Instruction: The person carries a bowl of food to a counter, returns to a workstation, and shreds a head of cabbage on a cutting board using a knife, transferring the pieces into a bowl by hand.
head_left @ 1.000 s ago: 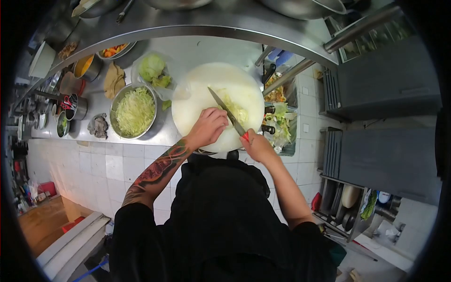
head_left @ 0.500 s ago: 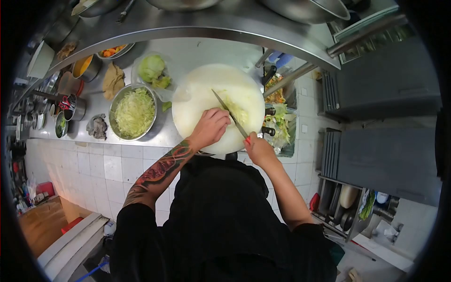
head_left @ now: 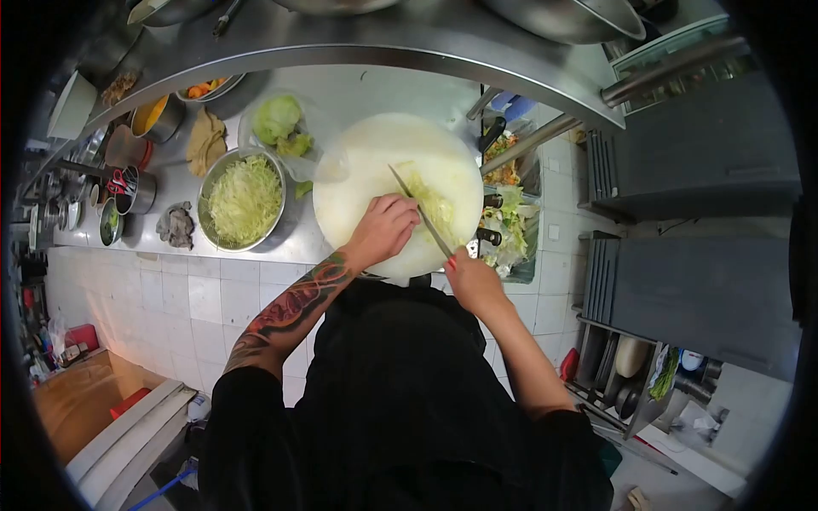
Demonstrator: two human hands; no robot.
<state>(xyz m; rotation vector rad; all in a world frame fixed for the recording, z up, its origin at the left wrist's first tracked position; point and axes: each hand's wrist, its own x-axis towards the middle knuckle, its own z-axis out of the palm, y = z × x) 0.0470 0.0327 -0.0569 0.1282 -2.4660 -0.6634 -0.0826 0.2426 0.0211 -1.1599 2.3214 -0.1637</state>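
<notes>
A round white cutting board (head_left: 349, 204) sits at the counter's front edge. My right hand (head_left: 474, 281) is shut around the red handle of a long knife (head_left: 437, 238), whose blade slants up and left across the board. Shredded lettuce (head_left: 433, 204) lies along the blade's right side. On the other side, my left hand (head_left: 385, 228) has its fingers curled and bunched close against the blade, pressing down on lettuce that they mostly hide. Left of the board stands a steel bowl (head_left: 203, 213) heaped with pale green shreds. A lettuce head (head_left: 277, 119) rests in clear plastic behind it.
A steel shelf (head_left: 358, 55) crosses above the back of the counter. Bins of vegetable scraps (head_left: 509, 226) stand right of the board, with black knife handles (head_left: 488, 236) between. A tan cloth (head_left: 205, 140), a grey rag (head_left: 176, 226) and several pots (head_left: 159, 119) are at left.
The knife blade has shifted slightly, and the shreds beside it look a little more spread out. My left hand stays almost in place; the view has tilted slightly.
</notes>
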